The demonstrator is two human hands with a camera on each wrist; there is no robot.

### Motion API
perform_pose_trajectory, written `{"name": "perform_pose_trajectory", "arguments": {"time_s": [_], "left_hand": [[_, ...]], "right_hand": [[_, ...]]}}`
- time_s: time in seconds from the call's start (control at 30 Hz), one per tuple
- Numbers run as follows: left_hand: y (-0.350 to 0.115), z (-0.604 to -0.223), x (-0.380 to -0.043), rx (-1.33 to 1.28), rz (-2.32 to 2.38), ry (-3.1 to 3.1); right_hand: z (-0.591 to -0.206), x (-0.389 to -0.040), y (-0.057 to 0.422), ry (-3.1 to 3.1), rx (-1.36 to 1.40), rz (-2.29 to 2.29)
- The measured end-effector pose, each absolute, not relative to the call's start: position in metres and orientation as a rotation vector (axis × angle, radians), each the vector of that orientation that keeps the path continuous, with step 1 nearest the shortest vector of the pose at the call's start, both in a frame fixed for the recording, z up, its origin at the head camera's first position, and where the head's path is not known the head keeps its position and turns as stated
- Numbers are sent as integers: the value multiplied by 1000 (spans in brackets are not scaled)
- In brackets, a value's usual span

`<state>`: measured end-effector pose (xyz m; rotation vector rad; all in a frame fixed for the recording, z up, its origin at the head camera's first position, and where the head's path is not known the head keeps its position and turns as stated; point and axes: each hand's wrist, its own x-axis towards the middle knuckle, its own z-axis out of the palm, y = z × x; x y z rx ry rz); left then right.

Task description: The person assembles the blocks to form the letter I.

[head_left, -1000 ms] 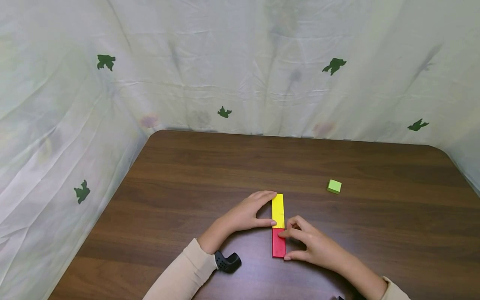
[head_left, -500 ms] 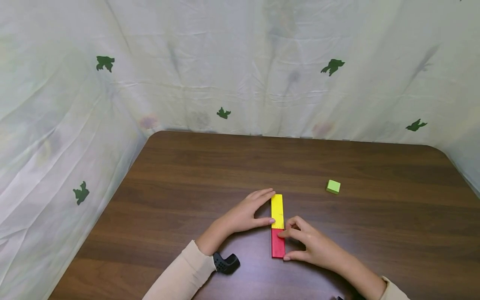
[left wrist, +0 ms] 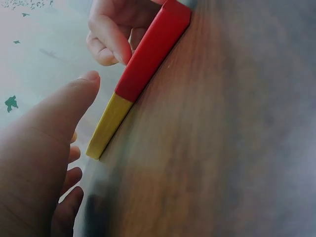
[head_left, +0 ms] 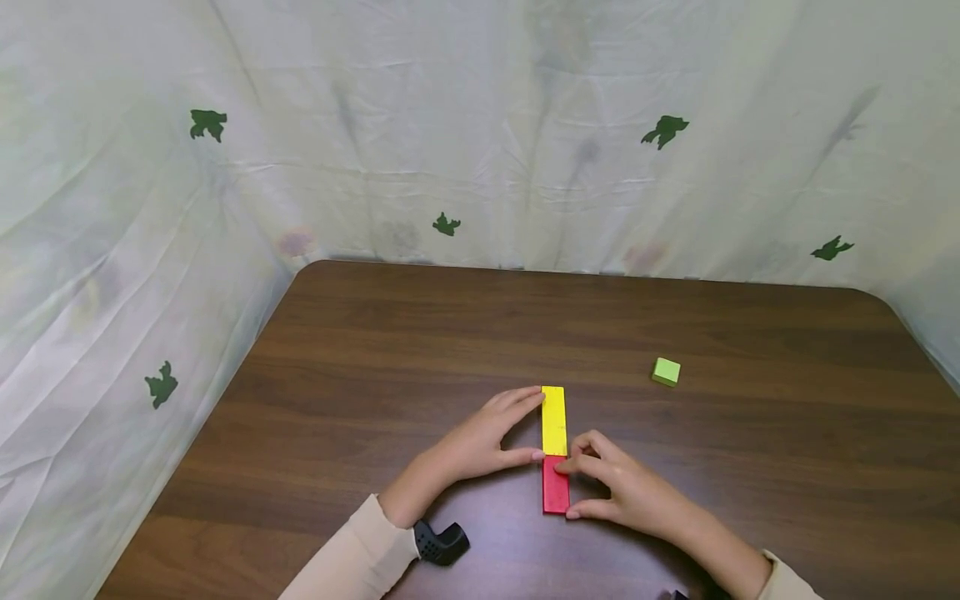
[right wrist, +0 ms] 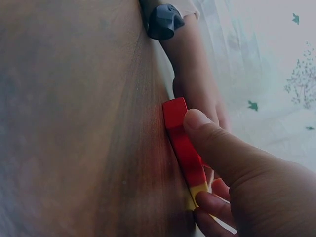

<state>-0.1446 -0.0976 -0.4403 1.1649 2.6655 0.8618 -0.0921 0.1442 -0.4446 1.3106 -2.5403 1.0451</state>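
Observation:
A flat yellow block (head_left: 554, 419) and a flat red block (head_left: 555, 493) lie end to end on the table, the yellow one farther away. My right hand (head_left: 626, 485) holds the red block from its right side. Its index fingertip is on top and its thumb (right wrist: 205, 129) at the near end. To the left of the blocks is my left hand (head_left: 476, 440), thumb and fingers spread apart. Its fingertips are at the yellow block's far left edge in the head view, its thumb (left wrist: 81, 94) near the seam. The left wrist view shows that thumb apart from the blocks.
A small light green block (head_left: 666, 372) sits farther back to the right on the brown wooden table (head_left: 360, 333). Pale cloth (head_left: 495, 133) with green leaf-like patches hangs behind the table and at its left. A black wrist device (head_left: 442, 543) sticks out below my left sleeve.
My left hand has eased toward me and left, its thumb leaving the top of the yellow block. The right hand and both blocks stay in place.

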Motion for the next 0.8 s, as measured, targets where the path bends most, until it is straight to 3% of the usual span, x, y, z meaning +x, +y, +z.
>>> {"name": "perform_pose_trajectory", "arguments": {"time_s": [0.8], "left_hand": [[-92, -443, -122, 1214, 769, 2702]], "right_hand": [[-445, -93, 144, -2558, 1304, 1051]]}}
